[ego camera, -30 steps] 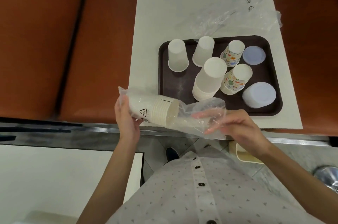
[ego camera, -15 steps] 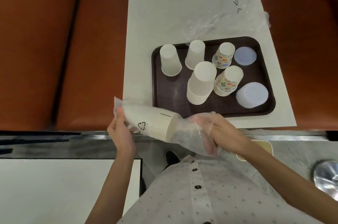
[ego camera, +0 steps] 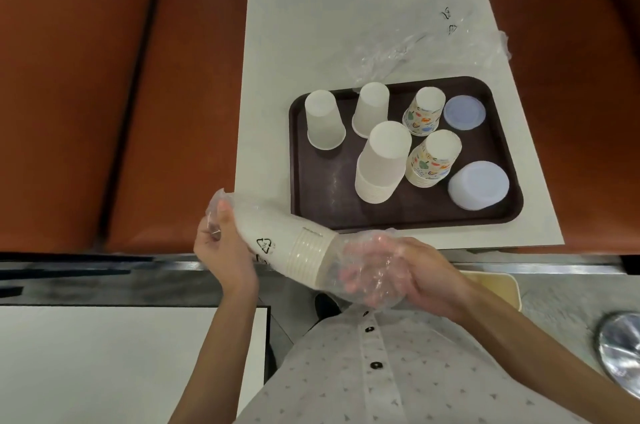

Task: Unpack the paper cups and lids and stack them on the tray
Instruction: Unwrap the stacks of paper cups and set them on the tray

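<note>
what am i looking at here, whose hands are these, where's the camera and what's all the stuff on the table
There is no machine here. A person wears one wide-angle camera on the head, looking down at their own two hands, so this is the only view. The left hand grips the base end of a sleeve of white paper cups. The right hand grips the loose clear wrapper at the rim end. On the white table sits a dark tray holding upside-down white cups, patterned cups and pale lids. An empty wrapper lies on the table beyond the tray.
</note>
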`<state>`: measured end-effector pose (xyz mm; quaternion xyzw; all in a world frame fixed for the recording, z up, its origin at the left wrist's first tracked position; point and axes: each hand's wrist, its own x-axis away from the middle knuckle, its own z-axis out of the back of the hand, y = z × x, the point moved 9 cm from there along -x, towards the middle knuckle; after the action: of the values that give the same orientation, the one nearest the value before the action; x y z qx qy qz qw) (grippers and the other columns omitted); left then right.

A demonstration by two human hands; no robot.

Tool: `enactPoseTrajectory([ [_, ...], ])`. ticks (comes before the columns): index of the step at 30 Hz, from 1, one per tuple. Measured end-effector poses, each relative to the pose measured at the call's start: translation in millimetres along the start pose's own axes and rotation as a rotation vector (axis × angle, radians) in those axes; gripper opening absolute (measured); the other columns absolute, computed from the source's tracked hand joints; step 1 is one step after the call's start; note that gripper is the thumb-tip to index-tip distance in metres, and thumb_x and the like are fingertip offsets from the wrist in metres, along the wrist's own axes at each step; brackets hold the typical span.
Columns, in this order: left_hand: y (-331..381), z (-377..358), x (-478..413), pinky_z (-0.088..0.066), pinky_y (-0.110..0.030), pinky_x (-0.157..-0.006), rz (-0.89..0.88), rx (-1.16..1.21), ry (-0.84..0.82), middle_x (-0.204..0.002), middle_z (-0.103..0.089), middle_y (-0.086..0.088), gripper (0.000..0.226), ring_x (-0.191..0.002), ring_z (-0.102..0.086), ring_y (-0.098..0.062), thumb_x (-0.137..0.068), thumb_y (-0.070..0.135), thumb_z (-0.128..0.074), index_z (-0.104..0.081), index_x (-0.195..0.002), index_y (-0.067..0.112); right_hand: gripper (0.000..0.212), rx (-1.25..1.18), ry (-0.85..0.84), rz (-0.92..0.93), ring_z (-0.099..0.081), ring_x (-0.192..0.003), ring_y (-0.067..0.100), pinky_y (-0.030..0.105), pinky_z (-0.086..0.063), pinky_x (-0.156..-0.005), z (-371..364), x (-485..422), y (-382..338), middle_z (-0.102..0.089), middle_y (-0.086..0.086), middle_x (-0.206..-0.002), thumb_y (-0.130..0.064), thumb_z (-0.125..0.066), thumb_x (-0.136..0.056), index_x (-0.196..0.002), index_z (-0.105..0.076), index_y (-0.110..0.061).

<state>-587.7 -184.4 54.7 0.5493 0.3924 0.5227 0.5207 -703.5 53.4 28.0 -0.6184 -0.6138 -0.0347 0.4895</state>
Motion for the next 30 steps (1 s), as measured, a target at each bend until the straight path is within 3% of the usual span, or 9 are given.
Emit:
enactPoseTrajectory([
  [4,-9,-2,-7,-0.056,-0.025,-0.079,-0.011,0.007,0.027,-0.116,-0.069,-0.005,0.019,-0.101,-0.068,-0.015,-0.101,0.024,-0.05,-0.067,-0.101,0.016,0.042,-0.078,-0.127,0.104,-0.06,-0.122,0.03,0.034,-0.056,-0.087,-9,3,-11,-0.066,0.009,-0.127,-0.019,-0.061,-0.092,-0.126,-0.061,0.005],
  [7,-9,-14,-6,-0.052,-0.027,-0.073,-0.059,-0.018,-0.034,-0.091,-0.068,0.004,0.025,-0.083,-0.064,-0.008,-0.103,0.023,-0.046,-0.065,-0.087,0.021,0.028,0.01,-0.094,0.062,-0.066,-0.114,0.031,0.033,-0.057,-0.089,-6,-3,7,-0.068,0.02,-0.121,-0.006,-0.062,-0.092,-0.119,-0.068,-0.002],
  [11,3,-29,-1,-0.044,-0.033,-0.063,-0.169,-0.046,-0.121,-0.072,-0.055,-0.002,0.034,-0.069,-0.051,-0.014,-0.105,0.023,-0.042,-0.059,-0.077,0.012,0.029,0.108,0.069,0.098,-0.069,-0.081,0.023,0.028,-0.055,-0.071,1,-8,-2,-0.071,0.014,-0.093,-0.038,-0.067,-0.088,-0.093,-0.075,-0.011],
  [13,8,-27,-2,-0.043,-0.035,-0.063,-0.212,-0.067,-0.112,-0.074,-0.054,-0.007,0.037,-0.07,-0.05,-0.016,-0.105,0.024,-0.041,-0.059,-0.08,0.003,0.038,0.062,0.055,0.22,-0.063,-0.084,0.028,0.032,-0.049,-0.072,-1,-8,-21,-0.068,0.019,-0.094,-0.046,-0.078,-0.078,-0.097,-0.074,-0.013],
  [16,13,-28,-7,-0.04,-0.038,-0.062,-0.26,-0.113,-0.139,-0.073,-0.051,-0.018,0.041,-0.07,-0.046,-0.018,-0.105,0.025,-0.041,-0.054,-0.082,-0.006,0.032,-0.013,0.108,0.43,-0.067,-0.095,0.033,0.034,-0.053,-0.08,9,-5,-43,-0.067,0.026,-0.115,-0.022,-0.071,-0.087,-0.115,-0.07,-0.007],
  [19,18,-32,-8,-0.04,-0.038,-0.063,-0.334,-0.258,-0.213,-0.073,-0.054,-0.015,0.038,-0.068,-0.045,-0.013,-0.106,0.024,-0.038,-0.055,-0.082,0.0,0.029,-0.047,0.15,0.415,-0.07,-0.089,0.031,0.027,-0.054,-0.064,19,-7,-38,-0.071,0.022,-0.111,-0.006,-0.051,-0.096,-0.121,-0.065,-0.003],
  [24,18,-28,-9,-0.044,-0.024,-0.102,-0.25,-0.315,-0.269,-0.101,-0.061,0.014,0.021,-0.096,-0.055,0.016,-0.105,0.011,-0.039,-0.056,-0.094,0.007,0.017,0.297,0.176,0.306,-0.067,-0.087,0.021,0.026,-0.057,-0.072,13,-9,-32,-0.069,0.017,-0.103,0.0,-0.059,-0.093,-0.106,-0.069,0.001],
  [27,11,-26,-12,-0.038,0.0,-0.084,-0.141,-0.265,-0.34,-0.11,-0.058,0.031,0.017,-0.099,-0.05,0.027,-0.103,0.006,-0.042,-0.058,-0.104,0.002,0.014,0.343,0.177,0.306,-0.067,-0.1,0.023,0.036,-0.052,-0.092,12,-11,-30,-0.07,0.01,-0.109,-0.014,-0.06,-0.095,-0.102,-0.071,-0.008],
  [30,8,-34,-4,-0.048,-0.01,-0.06,-0.04,-0.194,-0.485,-0.08,-0.064,0.022,0.012,-0.07,-0.06,0.008,-0.102,0.01,-0.045,-0.054,-0.106,0.003,0.061,0.076,0.059,0.198,-0.069,-0.106,0.017,0.027,-0.056,-0.085,3,-19,-19,-0.068,0.012,-0.122,-0.041,-0.071,-0.083,-0.126,-0.06,0.001],
])
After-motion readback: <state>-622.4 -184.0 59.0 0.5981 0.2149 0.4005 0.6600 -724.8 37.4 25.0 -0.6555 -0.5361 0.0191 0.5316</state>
